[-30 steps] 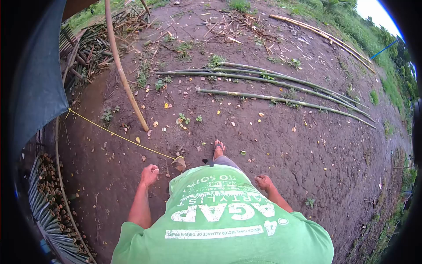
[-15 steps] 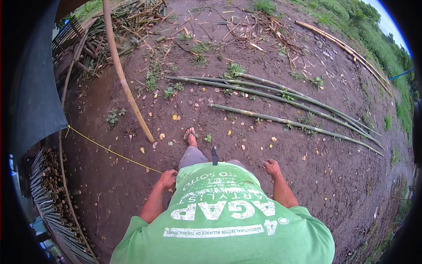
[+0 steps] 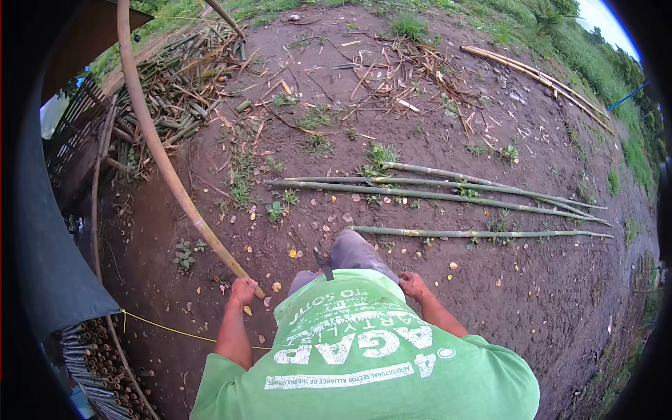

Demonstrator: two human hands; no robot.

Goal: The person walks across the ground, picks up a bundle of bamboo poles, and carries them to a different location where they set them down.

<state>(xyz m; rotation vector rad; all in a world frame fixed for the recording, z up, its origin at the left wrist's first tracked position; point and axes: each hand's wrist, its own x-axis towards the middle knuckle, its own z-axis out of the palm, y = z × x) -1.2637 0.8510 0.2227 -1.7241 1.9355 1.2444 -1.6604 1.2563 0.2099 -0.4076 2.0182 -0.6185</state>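
My left hand (image 3: 243, 290) is loosely curled, with nothing showing out of it. It overlaps the view right beside the lower end of a long tan bamboo pole (image 3: 180, 192), which slants up to the top left. My right hand (image 3: 411, 285) is closed beside my thigh, again with no object showing. Between the hands are my green printed shirt (image 3: 364, 336) and my grey shorts (image 3: 357, 252), one knee forward. A yellow cord (image 3: 168, 327) runs low on the left, passing behind my left forearm.
Ahead, several green bamboo poles (image 3: 448, 198) lie on muddy ground, one nearer pole (image 3: 483, 233) apart. Cut bamboo is heaped (image 3: 189, 91) at back left. A dark tarp (image 3: 63, 280) hangs at left above stacked bamboo (image 3: 105, 371). Pale poles (image 3: 535, 80) lie far right.
I have stepped forward: the green poles and tan pole appear nearer, and the yellow cord now sits lower. My left hand is at the tan pole's end; my right hand has shifted inward.
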